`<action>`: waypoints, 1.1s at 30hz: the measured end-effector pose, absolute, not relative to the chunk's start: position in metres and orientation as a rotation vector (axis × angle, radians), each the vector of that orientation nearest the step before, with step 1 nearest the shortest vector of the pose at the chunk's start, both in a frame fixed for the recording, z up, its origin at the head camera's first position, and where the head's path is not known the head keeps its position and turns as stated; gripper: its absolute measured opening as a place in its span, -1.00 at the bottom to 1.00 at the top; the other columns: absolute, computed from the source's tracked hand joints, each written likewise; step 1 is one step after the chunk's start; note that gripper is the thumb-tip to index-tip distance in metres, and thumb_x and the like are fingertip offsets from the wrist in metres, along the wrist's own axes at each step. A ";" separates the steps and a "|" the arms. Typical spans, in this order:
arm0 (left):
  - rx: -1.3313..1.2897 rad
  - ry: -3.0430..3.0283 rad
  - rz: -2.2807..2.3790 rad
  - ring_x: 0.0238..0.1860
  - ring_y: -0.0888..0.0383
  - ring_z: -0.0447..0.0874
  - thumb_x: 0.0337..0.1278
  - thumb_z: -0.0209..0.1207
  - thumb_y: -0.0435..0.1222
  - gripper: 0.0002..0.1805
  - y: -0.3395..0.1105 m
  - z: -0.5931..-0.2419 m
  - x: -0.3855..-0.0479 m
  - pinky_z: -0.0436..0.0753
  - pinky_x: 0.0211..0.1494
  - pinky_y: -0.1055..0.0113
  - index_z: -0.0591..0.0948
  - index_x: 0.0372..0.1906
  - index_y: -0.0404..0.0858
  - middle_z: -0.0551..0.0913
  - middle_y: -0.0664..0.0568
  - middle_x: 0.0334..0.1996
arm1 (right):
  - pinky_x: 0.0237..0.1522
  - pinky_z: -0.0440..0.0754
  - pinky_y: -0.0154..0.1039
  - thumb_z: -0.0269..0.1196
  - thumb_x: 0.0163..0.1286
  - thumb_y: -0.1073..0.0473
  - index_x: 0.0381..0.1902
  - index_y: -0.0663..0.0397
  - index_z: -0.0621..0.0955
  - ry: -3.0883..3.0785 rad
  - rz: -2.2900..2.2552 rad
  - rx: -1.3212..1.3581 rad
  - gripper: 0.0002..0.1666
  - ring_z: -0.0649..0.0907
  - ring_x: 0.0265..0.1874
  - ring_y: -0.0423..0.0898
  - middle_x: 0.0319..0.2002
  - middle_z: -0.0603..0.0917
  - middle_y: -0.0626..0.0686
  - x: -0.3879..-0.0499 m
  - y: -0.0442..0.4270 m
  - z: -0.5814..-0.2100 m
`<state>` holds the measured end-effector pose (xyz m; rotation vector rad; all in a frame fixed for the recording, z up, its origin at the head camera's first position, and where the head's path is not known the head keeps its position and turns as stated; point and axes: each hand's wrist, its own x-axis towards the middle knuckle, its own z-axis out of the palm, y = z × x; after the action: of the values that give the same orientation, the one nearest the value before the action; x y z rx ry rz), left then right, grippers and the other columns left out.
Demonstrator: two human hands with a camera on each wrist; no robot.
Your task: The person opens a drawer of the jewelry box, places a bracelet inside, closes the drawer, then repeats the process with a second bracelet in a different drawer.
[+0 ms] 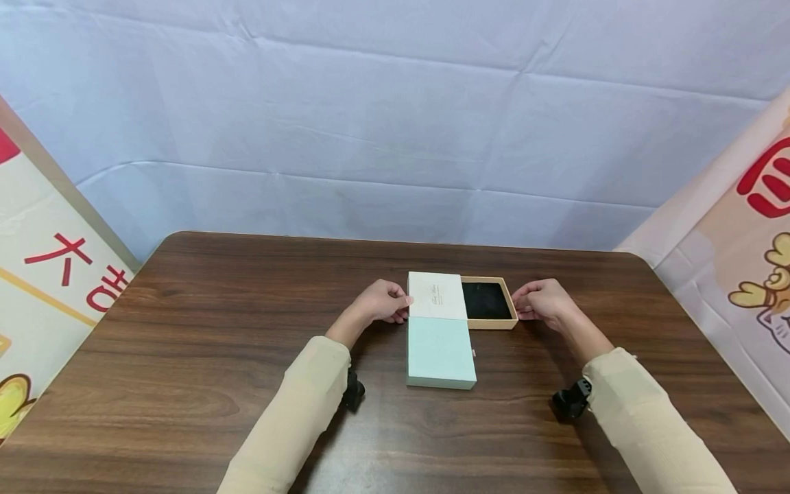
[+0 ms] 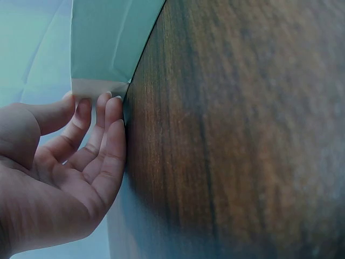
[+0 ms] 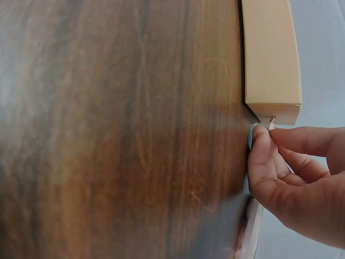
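Observation:
A white and mint box sleeve (image 1: 437,295) lies on the table, with a tan drawer (image 1: 492,324) with a black inside (image 1: 486,300) drawn partway out of its right side. My left hand (image 1: 381,302) holds the sleeve's left end, thumb on the upper edge; in the left wrist view the fingertips of this hand (image 2: 81,162) touch the box's end. My right hand (image 1: 543,302) is at the drawer's right end; in the right wrist view the hand (image 3: 296,178) pinches a small pale tab (image 3: 271,123) at the drawer's end (image 3: 272,59).
The brown wooden table (image 1: 216,357) extends around the box. A pale cloth (image 1: 370,123) hangs behind it. Printed banners stand at the left (image 1: 55,274) and right (image 1: 734,274).

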<state>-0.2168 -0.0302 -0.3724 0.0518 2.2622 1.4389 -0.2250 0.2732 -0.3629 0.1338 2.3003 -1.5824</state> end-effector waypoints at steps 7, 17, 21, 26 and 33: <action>0.054 2.255 1.446 -0.46 0.12 0.63 0.25 0.09 -0.25 -0.78 -0.030 -0.373 -0.218 0.57 -0.36 0.33 0.56 -0.37 -0.36 0.61 -0.08 -0.49 | -0.42 0.61 -0.26 -0.05 0.24 0.55 -0.25 0.62 0.43 2.312 -1.575 0.140 -0.83 0.60 -0.55 -0.20 -0.56 0.58 0.02 -0.225 0.274 -0.363; 0.053 2.257 1.438 -0.45 0.11 0.64 0.24 0.09 -0.25 -0.78 -0.031 -0.373 -0.219 0.58 -0.35 0.33 0.55 -0.40 -0.34 0.61 -0.07 -0.50 | -0.41 0.62 -0.25 -0.08 0.25 0.55 -0.21 0.62 0.43 2.359 -1.518 0.158 -0.80 0.60 -0.54 -0.19 -0.54 0.58 0.02 -0.226 0.275 -0.364; 0.057 2.260 1.438 -0.45 0.11 0.63 0.25 0.09 -0.25 -0.77 -0.031 -0.373 -0.218 0.58 -0.35 0.33 0.55 -0.41 -0.35 0.61 -0.07 -0.50 | -0.40 0.62 -0.25 -0.09 0.25 0.54 -0.22 0.61 0.44 2.364 -1.509 0.165 -0.79 0.60 -0.54 -0.19 -0.53 0.58 0.03 -0.225 0.276 -0.364; 0.064 2.273 1.430 -0.47 0.12 0.63 0.25 0.09 -0.25 -0.77 -0.030 -0.373 -0.217 0.57 -0.36 0.34 0.55 -0.42 -0.35 0.61 -0.07 -0.51 | -0.40 0.62 -0.25 -0.06 0.25 0.54 -0.24 0.60 0.44 2.351 -1.522 0.163 -0.82 0.60 -0.55 -0.18 -0.54 0.58 0.03 -0.225 0.276 -0.364; 0.072 2.276 1.432 -0.46 0.12 0.62 0.26 0.08 -0.25 -0.76 -0.031 -0.374 -0.217 0.58 -0.35 0.33 0.55 -0.40 -0.37 0.61 -0.08 -0.49 | -0.43 0.61 -0.27 -0.04 0.24 0.55 -0.28 0.58 0.44 2.318 -1.557 0.165 -0.86 0.59 -0.58 -0.18 -0.58 0.57 0.03 -0.223 0.278 -0.361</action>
<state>-0.2170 -0.0306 -0.3738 0.0720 2.2764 1.4317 -0.2228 0.2779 -0.3612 0.1649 2.3184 -1.5569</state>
